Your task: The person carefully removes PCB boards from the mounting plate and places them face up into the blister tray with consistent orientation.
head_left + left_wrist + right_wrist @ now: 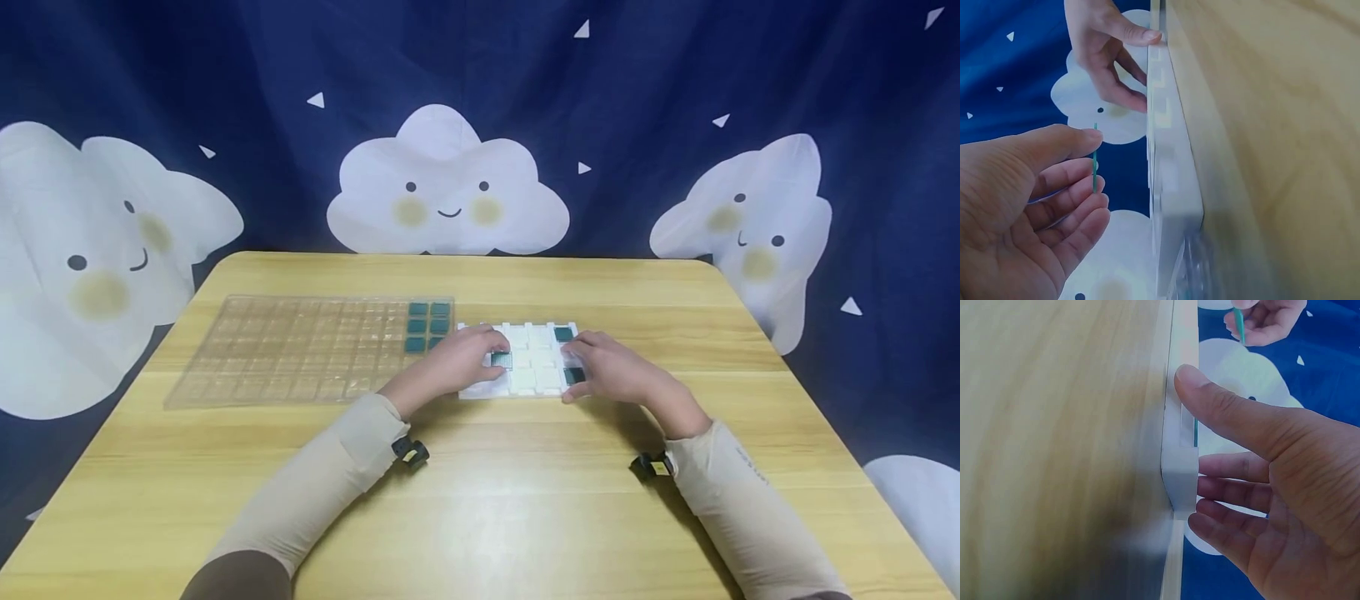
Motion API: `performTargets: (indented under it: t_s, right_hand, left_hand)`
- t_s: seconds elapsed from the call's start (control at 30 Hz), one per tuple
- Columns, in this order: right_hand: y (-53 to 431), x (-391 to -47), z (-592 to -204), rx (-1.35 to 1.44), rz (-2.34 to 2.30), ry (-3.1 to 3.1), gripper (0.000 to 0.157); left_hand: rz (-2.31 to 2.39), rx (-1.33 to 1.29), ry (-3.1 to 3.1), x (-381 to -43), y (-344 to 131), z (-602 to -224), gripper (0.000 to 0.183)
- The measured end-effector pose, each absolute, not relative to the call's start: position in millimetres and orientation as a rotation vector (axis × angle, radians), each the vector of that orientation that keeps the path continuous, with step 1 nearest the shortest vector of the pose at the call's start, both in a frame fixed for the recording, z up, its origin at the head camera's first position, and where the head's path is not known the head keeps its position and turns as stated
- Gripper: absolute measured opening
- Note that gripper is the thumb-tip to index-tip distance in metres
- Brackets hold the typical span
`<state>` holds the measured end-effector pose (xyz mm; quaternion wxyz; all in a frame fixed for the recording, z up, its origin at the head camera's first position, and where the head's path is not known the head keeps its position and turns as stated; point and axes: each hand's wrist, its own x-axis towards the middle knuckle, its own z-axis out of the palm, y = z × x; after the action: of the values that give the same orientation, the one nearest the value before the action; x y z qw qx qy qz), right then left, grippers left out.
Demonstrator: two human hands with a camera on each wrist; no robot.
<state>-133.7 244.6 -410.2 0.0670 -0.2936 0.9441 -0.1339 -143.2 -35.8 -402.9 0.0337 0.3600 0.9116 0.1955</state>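
Observation:
My left hand (463, 360) pinches a thin green square plate (1095, 165) between thumb and fingertips, holding it above the left part of a white gridded tray (542, 358). Seen from the left wrist, the plate is edge-on and apart from the tray. At the tray's right end is my right hand (618, 371), its thumb at the front edge and its other fingers spread along the end. Two green squares lie in the right column of the tray, one at the back (562, 334) and one nearer the front (574, 376), partly covered by the right hand.
A clear plastic tray (300, 350) with many small pockets lies left of the white one. Several green squares (417, 326) fill its right-hand pockets, some hidden behind the left hand. Both trays rest on a wooden table (510, 492), before a blue cloud-patterned curtain (637, 75).

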Motion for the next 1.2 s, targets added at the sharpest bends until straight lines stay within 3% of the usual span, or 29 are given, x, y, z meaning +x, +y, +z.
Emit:
performTargets:
  t_s: [1.2]
  right_hand:
    - [245, -137, -410, -0.861, -0.409, 2.826, 0.081]
  left_hand:
    - [0.705, 0.892, 2.837, -161, -101, -407, 0.036]
